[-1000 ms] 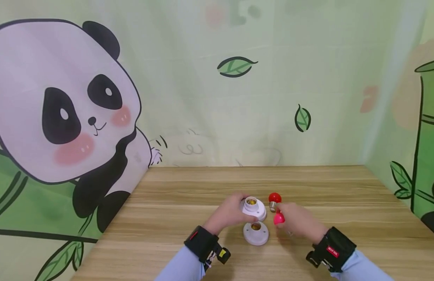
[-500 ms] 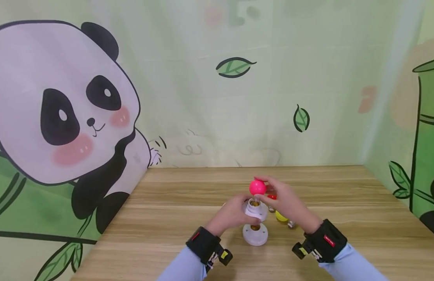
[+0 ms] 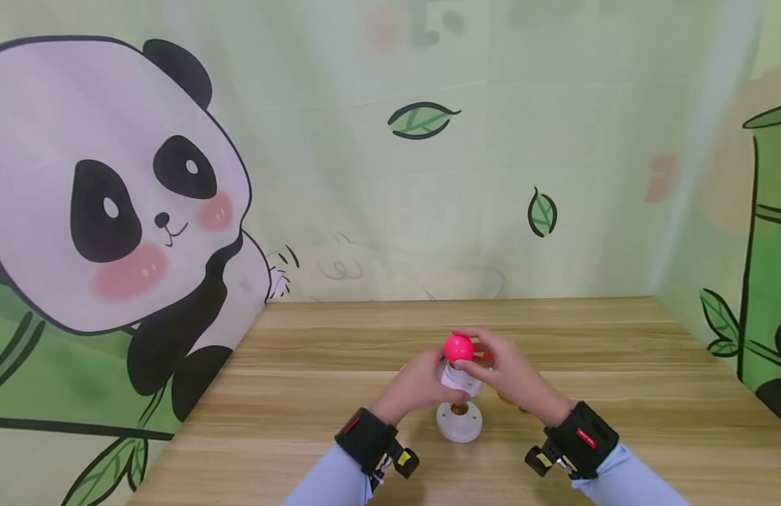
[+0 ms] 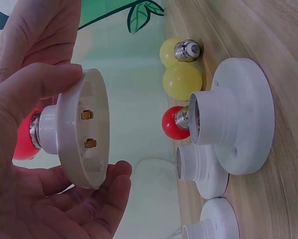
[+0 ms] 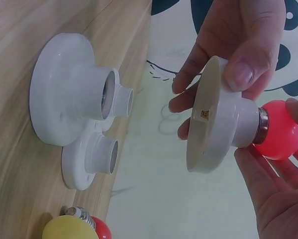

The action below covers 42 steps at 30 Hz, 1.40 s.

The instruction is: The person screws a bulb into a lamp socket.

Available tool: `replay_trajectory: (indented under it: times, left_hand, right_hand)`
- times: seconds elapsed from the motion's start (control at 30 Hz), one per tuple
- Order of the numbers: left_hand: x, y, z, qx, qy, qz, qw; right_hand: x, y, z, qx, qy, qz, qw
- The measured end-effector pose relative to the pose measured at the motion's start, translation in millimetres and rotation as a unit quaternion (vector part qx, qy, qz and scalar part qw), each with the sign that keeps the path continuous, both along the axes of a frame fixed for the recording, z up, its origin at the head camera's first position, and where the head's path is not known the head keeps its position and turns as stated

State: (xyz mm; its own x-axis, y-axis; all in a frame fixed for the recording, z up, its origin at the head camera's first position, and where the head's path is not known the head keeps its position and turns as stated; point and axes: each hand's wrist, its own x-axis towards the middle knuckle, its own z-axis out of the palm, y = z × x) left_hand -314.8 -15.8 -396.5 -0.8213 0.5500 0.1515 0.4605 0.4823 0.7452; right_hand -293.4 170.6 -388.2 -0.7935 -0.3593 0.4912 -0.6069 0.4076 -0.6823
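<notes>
My left hand [image 3: 416, 383] holds a white screw-in lamp holder [image 4: 96, 134] by its round base, raised above the table. Two brass contacts show on its underside in the left wrist view. In my right hand [image 3: 507, 369], thumb and fingers grip a pinkish-red round light bulb [image 3: 458, 346]. The bulb's metal screw base is at the mouth of the holder's socket, with a band of metal still showing in the right wrist view. Below the held holder, another white lamp holder [image 3: 460, 424] stands on the table, socket up.
Several white lamp holders stand on the wooden table, among them a smaller-looking lamp holder [image 4: 213, 174] behind the nearest one. Beside them lie a yellow bulb [image 4: 182, 81], a second yellow bulb [image 4: 168, 52] and a red bulb [image 4: 174, 123]. A panda-print curtain [image 3: 340, 176] hangs behind the table.
My right hand has lifted the pinkish-red bulb from beside the other bulbs, carried it left over the held lamp holder, and lowered it to the socket. My left hand has kept its hold.
</notes>
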Motion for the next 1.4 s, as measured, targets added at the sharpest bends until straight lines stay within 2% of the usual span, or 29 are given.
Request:
replay_trajectory:
  times: [0.4,0.67,0.9,1.1,1.23,1.4]
  left_hand:
    - [0.1,-0.1,0.0,0.007,0.003,0.001,1.0000]
    - [0.8,-0.4,0.1,0.018,0.003,-0.001,0.9998]
    - [0.9,1.0,-1.5,0.024,0.008,-0.003,0.9997]
    - [2.0,1.4,-2.6,0.028,0.004,0.001,0.9996]
    - [1.9,0.9,-2.6,0.024,0.005,0.004,0.9997]
    - [2.0,0.2,-1.6,0.011,0.002,0.012,0.9999]
  right_hand:
    - [0.0,1.5,-0.4,-0.005,-0.018,-0.001,0.9998]
    - [-1.8,1.8,-1.9,-0.003,-0.005,-0.004,1.0000]
    - [-0.9,-2.3,0.2,-0.007,0.011,-0.045,0.9989]
    - [-1.1,-5.5,1.3,-0.014,-0.002,-0.068,0.9976]
    - [-0.4,-3.5,2.5,-0.011,-0.001,-0.048,0.9988]
    - [0.5,4.0,5.0,0.014,0.018,0.014,0.9997]
